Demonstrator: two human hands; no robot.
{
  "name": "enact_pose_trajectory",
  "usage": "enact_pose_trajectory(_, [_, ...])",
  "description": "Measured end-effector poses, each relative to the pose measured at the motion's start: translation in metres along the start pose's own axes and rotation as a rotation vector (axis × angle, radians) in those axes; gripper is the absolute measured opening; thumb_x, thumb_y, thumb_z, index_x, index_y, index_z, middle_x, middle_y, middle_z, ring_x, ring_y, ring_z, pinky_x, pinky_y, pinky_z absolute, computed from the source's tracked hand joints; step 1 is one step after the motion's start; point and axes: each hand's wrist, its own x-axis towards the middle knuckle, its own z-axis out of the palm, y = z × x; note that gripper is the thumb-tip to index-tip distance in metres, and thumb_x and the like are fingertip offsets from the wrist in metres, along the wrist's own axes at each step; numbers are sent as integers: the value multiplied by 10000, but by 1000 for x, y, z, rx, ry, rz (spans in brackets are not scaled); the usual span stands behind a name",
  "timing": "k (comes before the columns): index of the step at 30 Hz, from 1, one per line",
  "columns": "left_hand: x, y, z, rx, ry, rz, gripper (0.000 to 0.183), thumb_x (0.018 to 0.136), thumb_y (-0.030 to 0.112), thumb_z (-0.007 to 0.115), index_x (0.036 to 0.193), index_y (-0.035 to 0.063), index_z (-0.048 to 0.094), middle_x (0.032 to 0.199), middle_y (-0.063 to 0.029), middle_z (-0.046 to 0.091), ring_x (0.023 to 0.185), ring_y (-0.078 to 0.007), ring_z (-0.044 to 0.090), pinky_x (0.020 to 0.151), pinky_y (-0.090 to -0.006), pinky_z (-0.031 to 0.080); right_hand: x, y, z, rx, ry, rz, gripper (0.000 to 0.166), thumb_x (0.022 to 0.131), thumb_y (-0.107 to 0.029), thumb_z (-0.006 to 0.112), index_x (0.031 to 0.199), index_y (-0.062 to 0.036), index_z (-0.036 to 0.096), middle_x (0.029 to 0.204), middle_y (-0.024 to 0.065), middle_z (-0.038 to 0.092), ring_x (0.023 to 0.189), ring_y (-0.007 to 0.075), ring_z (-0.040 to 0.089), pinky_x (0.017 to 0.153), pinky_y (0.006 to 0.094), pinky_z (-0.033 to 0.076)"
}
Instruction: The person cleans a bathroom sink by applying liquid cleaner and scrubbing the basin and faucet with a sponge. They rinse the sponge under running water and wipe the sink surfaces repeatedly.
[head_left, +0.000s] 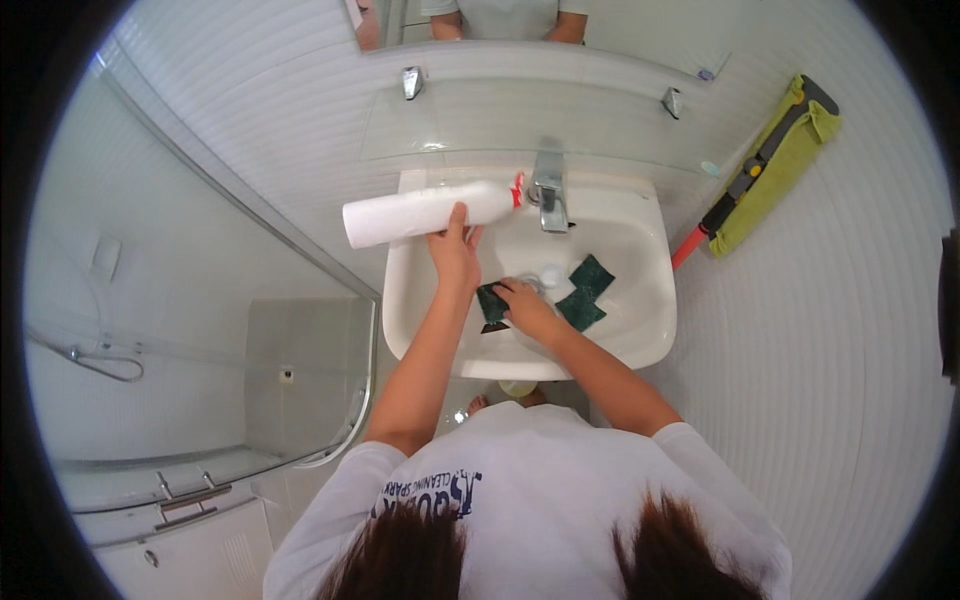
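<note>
My left hand (456, 251) grips a white plastic bottle (420, 216) with a red cap or nozzle. The bottle lies nearly level over the left rear of the white washbasin (397, 300), its red end towards the chrome faucet (551, 199). Lower in the bowl, my right hand (529, 307) has its fingers on a dark green scouring pad (491, 302). Beneath that pad shows a small dark triangular piece (493, 328) that I cannot identify. Two more green pads (591, 277) lie touching on the bowl's right side. A small white round object (551, 276) sits beside the partly hidden metal drain (531, 281).
Above the basin runs a glass shelf (517, 124) on chrome brackets, with a mirror (637, 37) higher up. A flat mop (780, 165) with a yellow-green cloth leans at the right wall. Glass shower panels (225, 187) stand on the left.
</note>
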Motion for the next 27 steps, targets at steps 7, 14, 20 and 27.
enact_pose_trajectory(7, [-63,18,-19,23,42,-214,465,798,229,607,1147,98,330,1089,-83,455,961,-215,513,740,-377,470,2,1,-8,-130,-192,-5,382,648,-85,644,1009,-43,526,1077,154,492,996,314,473,849,369,408])
enact_pose_trajectory(14, [-95,5,-24,385,58,-381,539,769,310,609,1124,43,304,1054,-118,465,884,-193,538,608,-327,472,-41,44,-36,-135,-243,-38,204,695,-134,538,857,-10,549,849,210,571,787,319,574,706,406,461])
enact_pose_trajectory(20, [-101,-13,-39,605,-27,-576,526,773,306,585,1122,14,322,994,-128,501,810,-207,565,615,-332,482,-54,59,-93,640,76,616,194,759,-108,487,918,-7,533,853,88,561,789,199,552,689,328,475])
enact_pose_trajectory(27, [-87,-17,-56,633,-330,-1003,398,822,298,527,1058,-16,461,996,-140,528,710,-188,577,607,-280,474,-32,21,-98,1500,239,661,209,832,-141,405,1005,-42,468,924,63,535,804,184,544,619,359,453])
